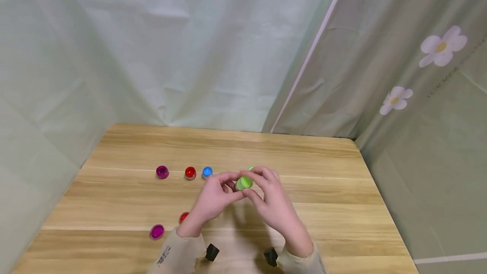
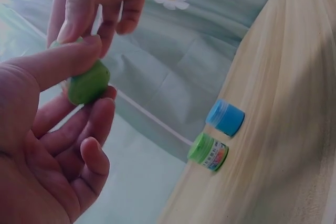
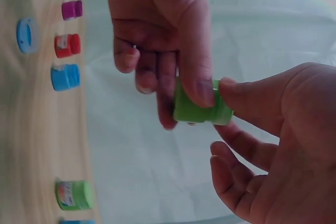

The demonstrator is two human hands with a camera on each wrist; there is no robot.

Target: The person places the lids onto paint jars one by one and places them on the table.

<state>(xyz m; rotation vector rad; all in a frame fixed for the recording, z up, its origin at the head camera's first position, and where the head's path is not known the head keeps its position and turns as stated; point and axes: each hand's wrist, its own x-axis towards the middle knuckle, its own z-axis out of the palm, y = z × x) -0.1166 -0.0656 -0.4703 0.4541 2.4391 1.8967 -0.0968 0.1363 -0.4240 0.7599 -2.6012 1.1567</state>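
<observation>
A small green paint jar is held tilted above the table between both hands. My left hand grips its body with thumb and fingers. At the other end, my right hand pinches the jar's lighter rim; the fingertips of both hands nearly meet there. In the right wrist view, the left thumb lies across the green jar. The left wrist view shows the jar's rounded green end beneath the left thumb. Whether the lid is loose from the jar I cannot tell.
On the table stand a purple jar, a red jar and a blue jar. Nearer lie a purple lid, a red lid and a blue lid. Behind the hands are another green jar and blue jar.
</observation>
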